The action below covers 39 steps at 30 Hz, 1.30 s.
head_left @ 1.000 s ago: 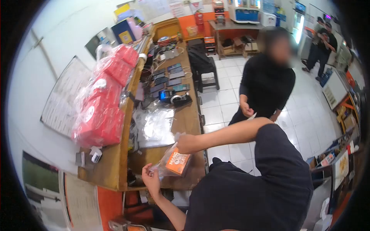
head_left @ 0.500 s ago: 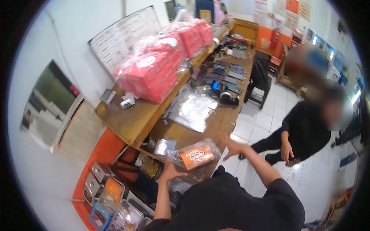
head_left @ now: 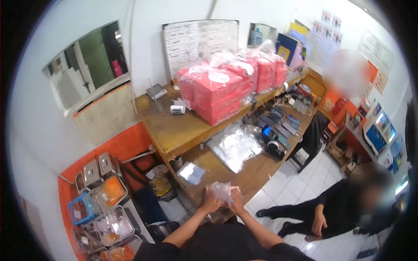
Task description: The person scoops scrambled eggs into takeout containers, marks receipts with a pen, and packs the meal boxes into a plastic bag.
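Observation:
A clear plastic bag (head_left: pixel 221 191) sits at the near edge of the wooden table, bunched up at its top. My left hand (head_left: pixel 210 202) is closed on the bag's left side. On the opposite side, my right hand (head_left: pixel 236 201) grips the bag, its fingers curled inward. The orange box inside the bag is mostly hidden by the gathered plastic and my hands. Left of the bag lies a small silvery packet (head_left: pixel 191 172). Farther back rests a stack of clear plastic bags (head_left: pixel 237 148).
Pink boxes wrapped in plastic (head_left: pixel 217 93) stand on the raised wooden shelf (head_left: pixel 167 137). Phones (head_left: pixel 278 122) and a card terminal lie along the table's far part. Metal food trays (head_left: pixel 117 224) are at lower left. Another person (head_left: pixel 320 219) in black is at right.
My hands, apart on either side of the bagged orange box before, have come together and gathered the bag's plastic. The head view has turned, and the other person appears lower.

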### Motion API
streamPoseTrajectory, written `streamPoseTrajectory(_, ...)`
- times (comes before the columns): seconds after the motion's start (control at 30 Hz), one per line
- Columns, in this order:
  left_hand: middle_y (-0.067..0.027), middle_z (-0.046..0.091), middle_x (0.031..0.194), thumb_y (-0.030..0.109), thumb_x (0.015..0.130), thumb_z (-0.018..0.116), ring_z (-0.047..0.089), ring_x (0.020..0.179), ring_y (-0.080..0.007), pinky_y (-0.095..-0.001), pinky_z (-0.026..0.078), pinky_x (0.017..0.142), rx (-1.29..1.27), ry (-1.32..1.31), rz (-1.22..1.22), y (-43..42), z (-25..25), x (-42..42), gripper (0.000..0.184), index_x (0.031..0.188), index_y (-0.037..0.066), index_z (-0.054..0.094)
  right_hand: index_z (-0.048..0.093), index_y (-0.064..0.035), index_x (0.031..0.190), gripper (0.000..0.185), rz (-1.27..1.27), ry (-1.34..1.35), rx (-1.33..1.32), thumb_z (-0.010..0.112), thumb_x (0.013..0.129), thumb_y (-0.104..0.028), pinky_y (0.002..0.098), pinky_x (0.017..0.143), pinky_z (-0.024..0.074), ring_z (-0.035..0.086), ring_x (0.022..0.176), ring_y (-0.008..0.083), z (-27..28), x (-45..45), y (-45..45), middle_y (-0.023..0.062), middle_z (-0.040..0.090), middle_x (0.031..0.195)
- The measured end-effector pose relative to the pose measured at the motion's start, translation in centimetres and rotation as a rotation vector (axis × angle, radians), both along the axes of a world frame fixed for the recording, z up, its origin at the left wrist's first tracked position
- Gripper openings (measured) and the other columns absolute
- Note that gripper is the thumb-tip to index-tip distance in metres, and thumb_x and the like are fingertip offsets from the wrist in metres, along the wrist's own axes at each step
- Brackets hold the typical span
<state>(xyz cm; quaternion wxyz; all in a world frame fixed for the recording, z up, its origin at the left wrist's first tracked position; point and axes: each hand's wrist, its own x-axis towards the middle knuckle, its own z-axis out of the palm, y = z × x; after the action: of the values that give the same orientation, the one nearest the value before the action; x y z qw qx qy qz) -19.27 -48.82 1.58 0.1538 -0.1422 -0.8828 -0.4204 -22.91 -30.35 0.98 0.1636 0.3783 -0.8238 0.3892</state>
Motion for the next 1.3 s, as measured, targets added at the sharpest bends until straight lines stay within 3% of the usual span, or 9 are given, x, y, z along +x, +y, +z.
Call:
streamPoseTrajectory(0.27, -0.0138, 0.052, 0.142, 0.046, 0.079, 0.066, 0.036, 0.140, -0.0359, -0.0518, 0.019, 0.120, -0.296, -0.031, -0.063, 0.6, 0.6, 0.5, 0.065, 0.134, 0.014, 0.056, 0.056, 0.0016, 0.123, 0.045, -0.035, -0.106, 0.219, 0.059, 0.085, -0.022, 0.0539, 0.102, 0.0356, 0.047, 0.114, 0.0463, -3.1, -0.6, -1.6, 0.0283, 0.051, 0.121)
streamPoseTrajectory(0.67, -0.0138, 0.047, 0.146, 0.038, 0.097, 0.048, 0.037, 0.139, -0.0326, -0.0460, 0.013, 0.122, 0.434, -0.189, 0.075, 3.2, -2.3, 1.3, 0.056, 0.145, 0.008, 0.042, 0.058, 0.0094, 0.109, 0.034, -0.145, -0.405, 0.294, 0.058, 0.083, -0.013, 0.0466, 0.090, 0.0496, 0.060, 0.099, 0.0438, 10.4, 3.6, -4.3, 0.0280, 0.057, 0.112)
streamPoseTrajectory(0.77, -0.0126, 0.044, 0.150, 0.041, 0.101, 0.039, 0.031, 0.145, -0.0298, -0.0478, 0.010, 0.123, 0.273, -0.102, 0.047, 3.3, 1.9, 0.5, 0.058, 0.147, 0.006, 0.040, 0.062, 0.0077, 0.107, 0.031, -0.061, -0.391, 0.331, 0.056, 0.083, -0.011, 0.0459, 0.092, 0.0496, 0.060, 0.102, 0.0428, 10.9, 3.7, -3.8, 0.0255, 0.057, 0.116)
streamPoseTrajectory(0.87, -0.0116, 0.036, 0.158, 0.043, 0.097, 0.043, 0.023, 0.151, -0.0249, -0.0501, 0.009, 0.123, -0.353, 0.031, 0.137, 3.4, 3.9, 0.4, 0.064, 0.150, 0.008, 0.038, 0.064, 0.0053, 0.112, 0.033, -0.001, -0.519, 0.336, 0.058, 0.081, -0.003, 0.0447, 0.094, 0.0495, 0.059, 0.108, 0.0417, 12.9, 4.1, -2.3, 0.0219, 0.055, 0.122)
streamPoseTrajectory(1.0, -0.0098, 0.041, 0.156, 0.040, 0.092, 0.050, 0.032, 0.147, -0.0289, -0.0506, 0.014, 0.122, -0.349, -0.071, 0.094, 3.5, 3.5, -0.8, 0.068, 0.152, 0.009, 0.038, 0.061, 0.0032, 0.123, 0.044, 0.276, -0.543, 0.372, 0.063, 0.079, 0.000, 0.0443, 0.095, 0.0492, 0.058, 0.112, 0.0404, 14.2, 2.2, 0.7, 0.0206, 0.054, 0.125)
streamPoseTrajectory(1.13, -0.0089, 0.047, 0.152, 0.033, 0.085, 0.063, 0.039, 0.143, -0.0298, -0.0508, 0.022, 0.119, -0.116, 0.008, 0.095, 3.3, 2.4, -1.5, 0.042, 0.118, 0.007, 0.064, 0.051, -0.0024, 0.138, 0.057, 0.702, -0.450, 0.369, 0.069, 0.085, -0.010, 0.0404, 0.099, 0.0491, 0.059, 0.116, 0.0315, 13.6, -4.6, 4.3, 0.0193, 0.054, 0.133)
streamPoseTrajectory(1.2, -0.0086, 0.051, 0.148, 0.031, 0.086, 0.063, 0.042, 0.140, -0.0296, -0.0502, 0.023, 0.118, -0.119, -0.012, 0.104, 3.3, 2.7, -1.6, 0.032, 0.107, 0.008, 0.066, 0.048, -0.0001, 0.141, 0.060, 0.540, -1.042, 0.680, 0.069, 0.087, -0.013, 0.0394, 0.098, 0.0502, 0.061, 0.115, 0.0266, 16.5, -10.0, 5.6, 0.0169, 0.062, 0.127)
streamPoseTrajectory(1.27, -0.0042, 0.061, 0.137, 0.027, 0.085, 0.061, 0.047, 0.135, -0.0249, -0.0483, 0.023, 0.118, -0.115, 0.043, 0.147, 4.0, 2.2, -2.0, 0.027, 0.104, 0.010, 0.068, 0.050, -0.0003, 0.140, 0.060, 0.551, -0.813, 0.542, 0.070, 0.086, -0.017, 0.0389, 0.097, 0.0507, 0.063, 0.112, 0.0276, 10.6, -18.6, 8.2, 0.0185, 0.064, 0.125)
streamPoseTrajectory(1.3, -0.0023, 0.062, 0.135, 0.028, 0.085, 0.061, 0.048, 0.135, -0.0230, -0.0482, 0.022, 0.118, 0.346, -0.061, 0.110, 4.9, 1.9, -2.1, 0.027, 0.104, 0.010, 0.067, 0.051, -0.0006, 0.139, 0.060, 0.486, -0.771, 0.450, 0.071, 0.085, -0.019, 0.0388, 0.096, 0.0507, 0.064, 0.111, 0.0282, 8.9, -22.5, 8.7, 0.0194, 0.065, 0.125)
